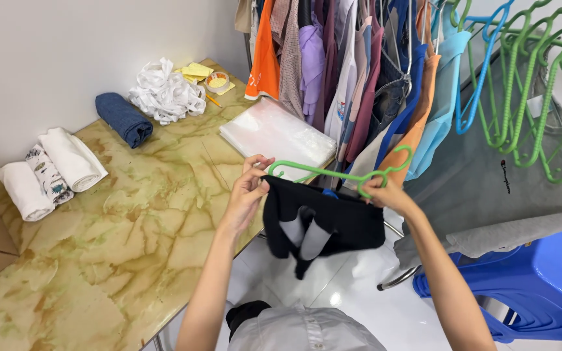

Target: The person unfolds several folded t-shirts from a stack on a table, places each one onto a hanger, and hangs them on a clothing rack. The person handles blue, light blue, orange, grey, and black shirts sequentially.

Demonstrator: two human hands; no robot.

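A green plastic hanger [333, 172] lies sideways in front of me with a black garment [343, 224] hanging from it. My left hand [250, 184] pinches the garment's edge at the hanger's hook end. My right hand [385, 192] grips the hanger's other end together with the cloth. The garment's lower part droops over the white floor, beside the table edge.
A marbled yellow table [118, 240] carries rolled towels [53, 172], a rolled blue cloth [123, 118], a heap of white strips [167, 91], yellow notes and tape [206, 75], and clear plastic bags [274, 133]. A clothes rack [352, 71] with empty green hangers [541, 91] stands right. Blue plastic stools [541, 286] stand below.
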